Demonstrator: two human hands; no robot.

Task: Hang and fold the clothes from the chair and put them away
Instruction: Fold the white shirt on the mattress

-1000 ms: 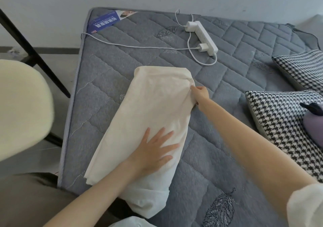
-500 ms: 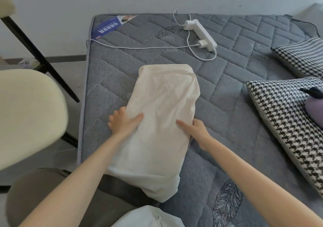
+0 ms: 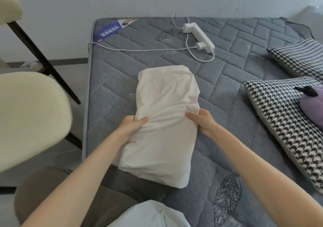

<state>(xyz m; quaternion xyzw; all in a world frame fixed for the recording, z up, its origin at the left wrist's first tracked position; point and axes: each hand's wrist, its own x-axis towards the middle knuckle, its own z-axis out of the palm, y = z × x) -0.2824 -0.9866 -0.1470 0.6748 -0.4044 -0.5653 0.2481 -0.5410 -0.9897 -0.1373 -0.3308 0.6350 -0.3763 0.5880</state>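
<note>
My left hand (image 3: 132,124) grips the left edge of the folded cream cloth (image 3: 166,148). My thumb lies on top of it and my other fingers curl under the edge, where I cannot see them. My right hand (image 3: 203,121) grips the right edge, straight across from the left one. Its thumb is on top too, and its fingers wrap round the side. The cloth bunches into little wrinkles between my two hands.

The cloth lies on the grey bed (image 3: 227,104), in a long shape that runs from near me to far away. Its far end is round and puffy. Its near end is close to my lap.

On the far part of the bed is a white power strip (image 3: 199,36) with a plug in it. A thin white cable (image 3: 139,49) runs from it to the left edge of the bed. Both are well apart from the cloth. A blue label (image 3: 108,30) sits at the far left corner of the bed.

On the right side of the bed lies a black and white checked pillow (image 3: 279,130), with a purple toy (image 3: 312,107) on top of it. A second checked pillow (image 3: 297,57) lies farther away, behind the first.

To the left of the bed stands a cream chair (image 3: 31,116) with black legs.

Nothing lies on top of the cloth but my thumbs.
</note>
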